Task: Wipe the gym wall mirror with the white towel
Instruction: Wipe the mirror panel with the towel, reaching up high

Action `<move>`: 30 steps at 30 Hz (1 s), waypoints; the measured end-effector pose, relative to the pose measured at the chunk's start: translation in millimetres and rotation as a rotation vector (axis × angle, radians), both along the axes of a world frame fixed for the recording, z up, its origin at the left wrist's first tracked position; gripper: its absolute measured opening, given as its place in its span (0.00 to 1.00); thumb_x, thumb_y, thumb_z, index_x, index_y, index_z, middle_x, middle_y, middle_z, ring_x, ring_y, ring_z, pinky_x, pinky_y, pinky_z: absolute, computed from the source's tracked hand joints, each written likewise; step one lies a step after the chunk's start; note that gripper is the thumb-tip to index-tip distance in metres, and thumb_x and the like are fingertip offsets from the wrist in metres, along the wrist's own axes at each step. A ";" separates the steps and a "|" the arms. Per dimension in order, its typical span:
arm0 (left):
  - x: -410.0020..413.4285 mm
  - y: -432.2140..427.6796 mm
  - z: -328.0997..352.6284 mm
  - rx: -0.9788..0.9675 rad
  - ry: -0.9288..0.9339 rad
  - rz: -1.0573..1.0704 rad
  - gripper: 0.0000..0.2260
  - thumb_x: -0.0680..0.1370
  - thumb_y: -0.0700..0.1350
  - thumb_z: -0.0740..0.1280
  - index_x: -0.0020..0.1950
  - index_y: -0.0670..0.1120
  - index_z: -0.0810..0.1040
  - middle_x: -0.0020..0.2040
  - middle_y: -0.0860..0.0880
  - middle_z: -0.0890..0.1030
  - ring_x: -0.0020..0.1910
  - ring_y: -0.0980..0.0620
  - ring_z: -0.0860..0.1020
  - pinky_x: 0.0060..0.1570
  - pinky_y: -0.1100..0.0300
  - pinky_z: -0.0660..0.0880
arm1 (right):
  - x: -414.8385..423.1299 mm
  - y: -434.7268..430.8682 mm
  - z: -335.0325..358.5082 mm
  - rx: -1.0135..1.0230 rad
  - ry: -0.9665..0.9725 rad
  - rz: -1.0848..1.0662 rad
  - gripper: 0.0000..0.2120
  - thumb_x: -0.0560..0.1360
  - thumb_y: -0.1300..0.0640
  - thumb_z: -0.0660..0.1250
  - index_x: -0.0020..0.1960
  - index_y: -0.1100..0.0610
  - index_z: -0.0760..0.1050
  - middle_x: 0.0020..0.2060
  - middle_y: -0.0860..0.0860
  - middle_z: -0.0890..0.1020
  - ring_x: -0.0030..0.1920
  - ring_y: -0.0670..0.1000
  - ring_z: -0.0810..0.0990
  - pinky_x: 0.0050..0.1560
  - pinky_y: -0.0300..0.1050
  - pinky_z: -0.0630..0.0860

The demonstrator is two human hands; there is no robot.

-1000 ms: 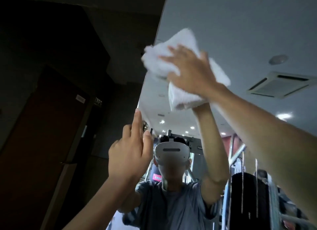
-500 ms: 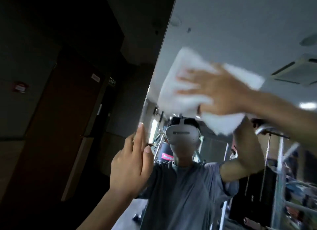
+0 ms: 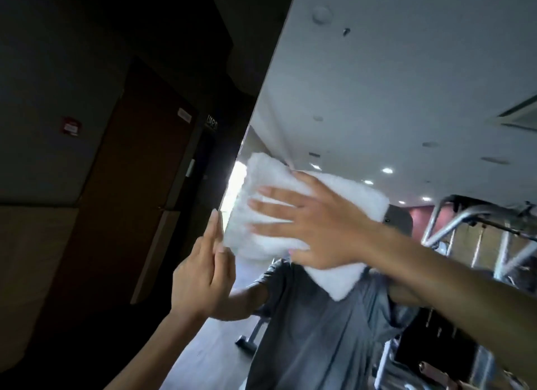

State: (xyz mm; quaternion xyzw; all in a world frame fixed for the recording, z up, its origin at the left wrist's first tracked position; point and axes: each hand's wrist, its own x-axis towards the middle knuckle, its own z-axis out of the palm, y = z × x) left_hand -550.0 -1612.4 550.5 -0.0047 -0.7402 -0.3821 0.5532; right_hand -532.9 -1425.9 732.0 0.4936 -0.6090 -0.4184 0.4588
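The white towel (image 3: 293,215), folded into a thick pad, lies flat against the gym wall mirror (image 3: 392,84) in the middle of the frame, close to the mirror's left edge; the right hand (image 3: 313,230) presses on it with palm flat and fingers spread, not clenched around it; the left hand (image 3: 203,276), at lower centre-left, is released and holds nothing, its fingers straight and resting at the mirror's edge just beside the towel; a dark brown door (image 3: 122,201) stands at left; the mirror reflects a grey-shirted torso and metal gym frames at lower right.
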 end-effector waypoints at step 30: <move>-1.0 -6.4 -108.4 -0.026 -0.051 -0.076 0.24 0.85 0.57 0.44 0.81 0.55 0.55 0.59 0.47 0.80 0.46 0.51 0.78 0.37 0.53 0.78 | -3.3 -87.4 -79.7 -0.596 0.078 -0.103 0.34 0.73 0.44 0.64 0.78 0.47 0.62 0.80 0.53 0.58 0.80 0.56 0.54 0.74 0.71 0.40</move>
